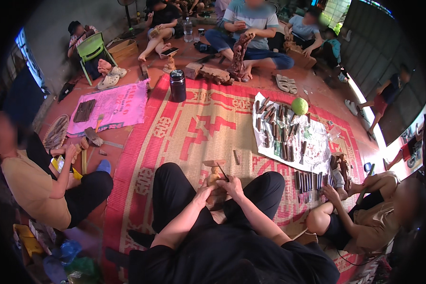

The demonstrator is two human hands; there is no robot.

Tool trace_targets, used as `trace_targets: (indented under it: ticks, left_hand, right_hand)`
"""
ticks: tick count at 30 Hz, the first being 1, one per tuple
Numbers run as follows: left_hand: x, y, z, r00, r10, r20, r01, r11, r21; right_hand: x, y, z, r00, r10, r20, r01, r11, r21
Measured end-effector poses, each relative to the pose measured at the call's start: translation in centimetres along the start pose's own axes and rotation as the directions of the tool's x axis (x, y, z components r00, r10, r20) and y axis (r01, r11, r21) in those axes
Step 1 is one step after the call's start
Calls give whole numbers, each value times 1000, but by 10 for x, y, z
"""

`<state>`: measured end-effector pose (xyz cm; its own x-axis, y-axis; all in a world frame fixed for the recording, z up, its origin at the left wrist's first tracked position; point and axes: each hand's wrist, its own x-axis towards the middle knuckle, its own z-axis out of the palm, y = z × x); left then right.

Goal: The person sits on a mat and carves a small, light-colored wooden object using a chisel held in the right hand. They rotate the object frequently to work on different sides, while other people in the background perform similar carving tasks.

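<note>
Seated cross-legged, I have both hands close together between my knees. My left hand (203, 194) is closed around a small pale wooden carving (214, 177), which stands upright. My right hand (232, 187) grips a thin dark carving tool (221, 171). The tool slants up and left, its end beside the top of the carving; whether it touches the wood I cannot tell. Just beyond the carving lies a flat wooden piece (215, 163). A short narrow piece (236, 157) rests on the mat to its right.
On the red and tan mat (194, 146), a white sheet (319, 158) holds many carving tools, with a green round fruit (299, 106) behind. More tools (307, 182) lie nearer. A dark flask (178, 86) stands far left. People sit left (33, 184), right (369, 217) and ahead (253, 28).
</note>
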<state>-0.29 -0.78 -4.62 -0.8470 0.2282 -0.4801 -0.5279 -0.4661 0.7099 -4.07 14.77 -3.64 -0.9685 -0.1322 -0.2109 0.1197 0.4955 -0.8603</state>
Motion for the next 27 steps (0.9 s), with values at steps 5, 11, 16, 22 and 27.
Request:
trace_targets:
  ticks: [5, 11, 16, 22, 27]
  left_hand:
    - [1, -4, 3, 979, 201, -37, -200, 979, 44]
    - [5, -9, 8, 954, 298, -44, -289, 946, 147]
    - [-2, -4, 21, 842, 539, 3, -391, 607, 692]
    - [6, -14, 6, 739, 658, 144, -553, 470, 688]
    - [20, -18, -5, 773, 632, -50, -447, 599, 665]
  right_hand:
    - [12, -25, 3, 998, 46, 43, -33, 966, -257]
    - [17, -30, 11, 1000, 19, -17, -23, 962, -272]
    - [26, -22, 5, 996, 79, -41, -85, 986, -141]
    - [24, -16, -14, 959, 279, 56, -258, 770, 583]
    - [25, -23, -20, 903, 395, 170, -366, 498, 786]
